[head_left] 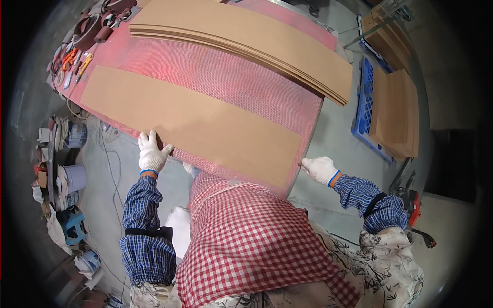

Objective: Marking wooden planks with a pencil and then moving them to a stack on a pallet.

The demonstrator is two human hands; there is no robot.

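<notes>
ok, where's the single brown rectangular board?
Head view: the board lies left of centre on the pink mesh table, in front of the brown board stack, with the white-gloved left hand at its near edge.

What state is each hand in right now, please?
Left hand: open, at the brown board.
Right hand: by the red-covered table; grip cannot be told.

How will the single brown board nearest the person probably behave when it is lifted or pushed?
The brown board is probably fairly stiff: similar stacked boards overhang the table without obvious droop. Being long and thin, it may flex a little if lifted by one end. Lying flat, it seems unlikely to roll or tip.
</notes>
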